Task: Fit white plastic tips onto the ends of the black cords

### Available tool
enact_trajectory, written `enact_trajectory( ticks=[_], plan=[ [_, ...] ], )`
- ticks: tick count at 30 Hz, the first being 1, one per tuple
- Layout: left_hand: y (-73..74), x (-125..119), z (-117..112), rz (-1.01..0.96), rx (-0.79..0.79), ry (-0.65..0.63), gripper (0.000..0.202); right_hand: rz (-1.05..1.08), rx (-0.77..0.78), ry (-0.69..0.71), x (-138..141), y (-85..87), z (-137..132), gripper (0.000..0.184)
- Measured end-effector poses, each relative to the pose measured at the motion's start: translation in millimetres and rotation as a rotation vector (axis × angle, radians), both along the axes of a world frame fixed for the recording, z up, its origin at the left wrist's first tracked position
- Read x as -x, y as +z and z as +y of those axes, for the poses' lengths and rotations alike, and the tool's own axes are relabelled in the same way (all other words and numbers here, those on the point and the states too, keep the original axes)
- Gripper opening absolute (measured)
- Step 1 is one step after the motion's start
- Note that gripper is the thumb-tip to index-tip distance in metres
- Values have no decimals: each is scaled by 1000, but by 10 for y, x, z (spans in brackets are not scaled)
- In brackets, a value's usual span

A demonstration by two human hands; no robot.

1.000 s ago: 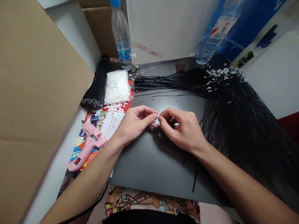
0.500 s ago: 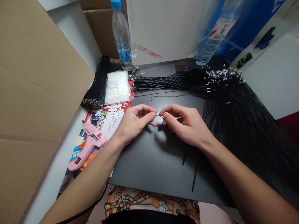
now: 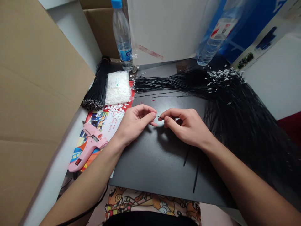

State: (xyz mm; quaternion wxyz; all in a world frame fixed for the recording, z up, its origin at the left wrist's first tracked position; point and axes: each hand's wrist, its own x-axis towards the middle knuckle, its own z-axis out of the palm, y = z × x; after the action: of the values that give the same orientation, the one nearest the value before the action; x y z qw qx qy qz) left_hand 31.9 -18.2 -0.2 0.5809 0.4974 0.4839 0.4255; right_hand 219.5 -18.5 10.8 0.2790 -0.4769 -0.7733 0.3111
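Black cord, one thin short length [image 3: 160, 117], held just above the dark desk [image 3: 150, 169], head view. Left hand [image 3: 135, 125]: fingers [image 3: 150, 115] curled in, thumb and forefinger pressed together, pinching one end of the cord. Right hand [image 3: 188, 127]: fingers [image 3: 171, 113] also drawn in, pinching the other end, which is hidden where they close. The hands are near each other, the cord bridging the gap. To the right lies a sheaf of black cords [image 3: 178, 82] tipped with white tabs [image 3: 223, 75]; to the left, a clear bag of white tabs [image 3: 117, 88] and a pink hot glue gun [image 3: 89, 149]. Step in hand appears to be working a single cord between both hands — the next move seems to call for a steady pinch.
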Motion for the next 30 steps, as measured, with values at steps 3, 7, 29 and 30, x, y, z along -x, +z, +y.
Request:
enact_trajectory(
  ticks=[3, 7, 29, 30],
  plan=[
    [-4, 3, 6, 8, -7, 4, 18, -2, -8, -9, -9, 2, 5, 25],
    [0, -1, 7, 52, -41, 6, 18, -16, -21, -9, -8, 2, 6, 24],
    [-8, 21, 3, -58, 7, -48, 25, 60, -17, -42, 6, -29, 10, 18],
    [-10, 21, 3, -67, 20, -49, 25, 60, -15, -39, 7, -32, 10, 18]
  ],
)
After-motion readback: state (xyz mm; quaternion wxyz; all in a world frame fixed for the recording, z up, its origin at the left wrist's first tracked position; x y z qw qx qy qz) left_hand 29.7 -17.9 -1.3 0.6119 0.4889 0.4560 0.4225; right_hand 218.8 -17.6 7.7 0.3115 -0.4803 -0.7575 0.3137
